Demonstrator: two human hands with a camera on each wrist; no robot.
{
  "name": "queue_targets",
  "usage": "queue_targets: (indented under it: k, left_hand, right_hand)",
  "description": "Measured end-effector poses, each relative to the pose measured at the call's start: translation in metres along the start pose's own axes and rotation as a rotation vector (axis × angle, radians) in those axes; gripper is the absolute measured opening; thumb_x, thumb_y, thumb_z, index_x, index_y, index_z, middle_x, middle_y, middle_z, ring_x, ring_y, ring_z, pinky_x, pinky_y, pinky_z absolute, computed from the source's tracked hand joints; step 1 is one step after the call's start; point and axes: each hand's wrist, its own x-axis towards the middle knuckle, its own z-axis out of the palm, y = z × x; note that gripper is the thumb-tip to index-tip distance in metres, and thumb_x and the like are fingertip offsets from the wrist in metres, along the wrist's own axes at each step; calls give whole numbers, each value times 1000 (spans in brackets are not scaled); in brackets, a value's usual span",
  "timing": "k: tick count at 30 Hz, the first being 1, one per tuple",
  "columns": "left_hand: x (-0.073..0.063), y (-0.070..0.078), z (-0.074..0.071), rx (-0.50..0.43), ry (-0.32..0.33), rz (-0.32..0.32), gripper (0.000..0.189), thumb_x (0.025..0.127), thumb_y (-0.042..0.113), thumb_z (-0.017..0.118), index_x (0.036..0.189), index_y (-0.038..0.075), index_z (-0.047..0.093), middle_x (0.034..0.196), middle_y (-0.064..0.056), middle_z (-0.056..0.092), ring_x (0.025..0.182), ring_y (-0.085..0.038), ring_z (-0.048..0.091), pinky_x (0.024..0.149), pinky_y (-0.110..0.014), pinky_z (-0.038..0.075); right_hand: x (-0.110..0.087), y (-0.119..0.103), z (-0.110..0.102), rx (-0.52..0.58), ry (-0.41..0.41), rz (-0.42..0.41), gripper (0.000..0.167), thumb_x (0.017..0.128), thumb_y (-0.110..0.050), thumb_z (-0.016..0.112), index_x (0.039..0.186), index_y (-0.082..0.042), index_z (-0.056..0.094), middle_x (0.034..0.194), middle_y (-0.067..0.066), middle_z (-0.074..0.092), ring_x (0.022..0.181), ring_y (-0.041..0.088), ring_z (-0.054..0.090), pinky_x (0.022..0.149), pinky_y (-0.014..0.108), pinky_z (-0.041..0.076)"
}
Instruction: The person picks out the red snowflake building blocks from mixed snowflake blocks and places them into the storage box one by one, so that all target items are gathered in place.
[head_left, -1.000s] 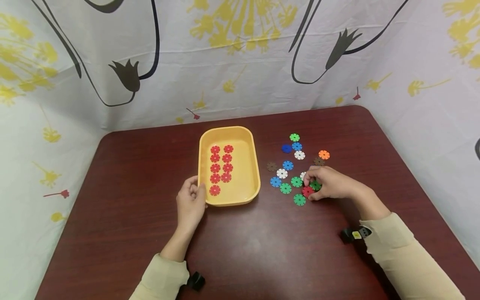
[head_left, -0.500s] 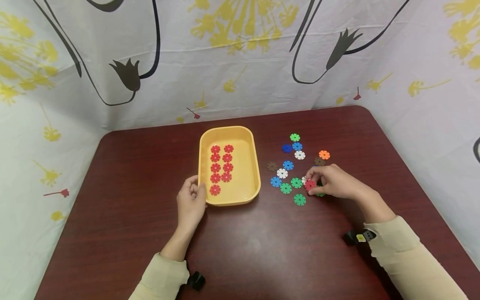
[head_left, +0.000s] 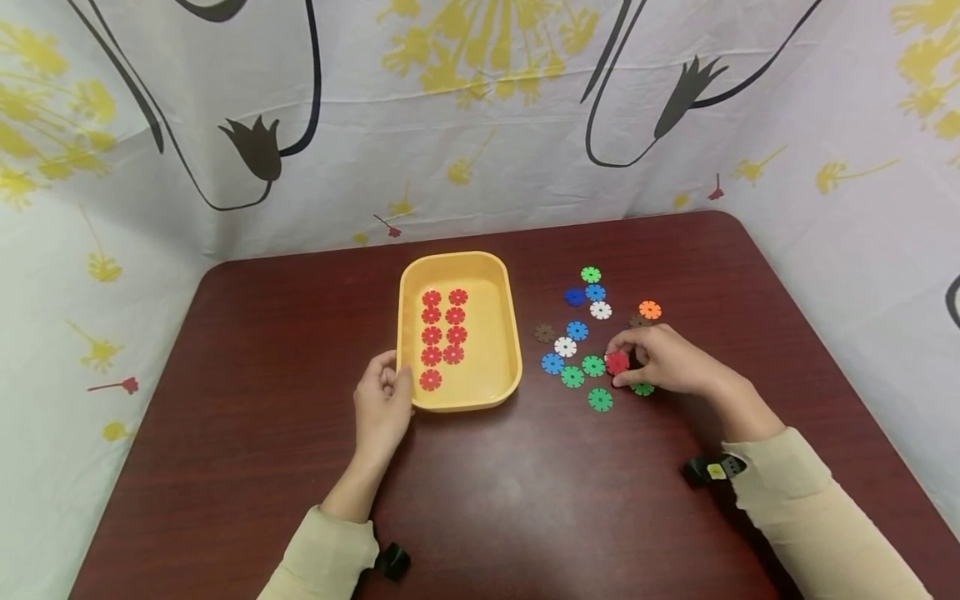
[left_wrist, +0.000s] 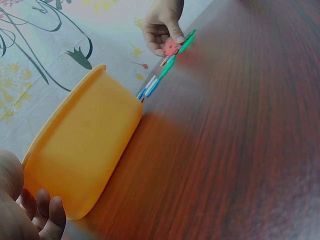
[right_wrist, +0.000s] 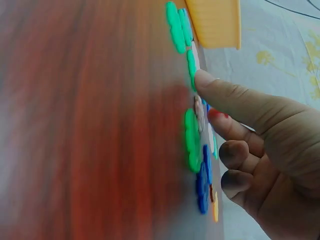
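My left hand [head_left: 382, 410] grips the near left corner of a yellow plastic tray [head_left: 491, 358], the thumb over its rim and the fingers outside. Several red notched plastic discs [head_left: 431, 335] lie in two columns on the tray floor. To the right, my right hand [head_left: 662, 360] pinches one red disc [head_left: 617, 362] between thumb and fingers, close over the loose discs. In the left wrist view that red disc [left_wrist: 171, 47] is tipped up, facing the camera. The right wrist view shows only a sliver of red behind the thumb.
Loose discs in other colours lie right of the tray: a green disc [head_left: 600, 400] nearest me, a blue disc [head_left: 577, 331], a white disc [head_left: 566, 347], an orange disc [head_left: 650, 310] and more. The dark red table [head_left: 480, 500] meets a patterned cloth [head_left: 480, 167] at the back.
My right hand has picked up the red disc from among the loose ones and moved it slightly away from me. My left hand and the tray stay in place.
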Motion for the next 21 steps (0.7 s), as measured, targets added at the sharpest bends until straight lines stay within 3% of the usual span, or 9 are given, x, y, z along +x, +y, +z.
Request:
queue_targets:
  k: [9,21]
  left_hand:
    - [0,0,0,-3,-3,-3,30,100,13,58,127,1,60,69,-7,55,48,-14,53,43,-24,46]
    - [0,0,1,-6,3,-6,29,100,13,59,127,2,60,69,-7,54,47,-15,53,42,-24,47]
  right_hand:
    - [25,-20,4,42,137,-87,36,78,-22,89,107,-11,70,66,-7,52,58,11,49,55,26,45]
    - [51,-42,13,111,199,-154,36,81,-25,87,109,-10,70,70,-4,56,60,13,50,53,26,45]
